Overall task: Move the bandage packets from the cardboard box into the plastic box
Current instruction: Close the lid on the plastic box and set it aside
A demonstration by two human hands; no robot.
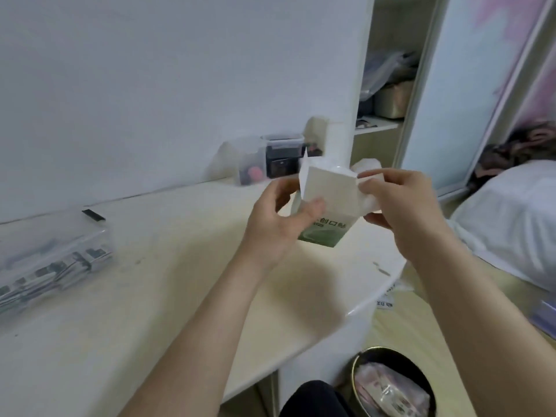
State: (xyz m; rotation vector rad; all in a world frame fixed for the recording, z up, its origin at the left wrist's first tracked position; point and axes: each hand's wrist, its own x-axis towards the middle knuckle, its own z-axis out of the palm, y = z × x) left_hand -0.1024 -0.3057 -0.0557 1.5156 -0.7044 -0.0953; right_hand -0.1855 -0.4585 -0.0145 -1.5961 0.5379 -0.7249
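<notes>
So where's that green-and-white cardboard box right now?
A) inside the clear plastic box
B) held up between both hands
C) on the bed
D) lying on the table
B: the left hand grips the cardboard box and the right hand pinches its top edge, above the table.

We look at a pale desk with a rounded white edge. At its left end sits the clear plastic box with packets inside. At the back, against the wall, stand clear lidded containers. Small dark specks lie near its right edge.
</notes>
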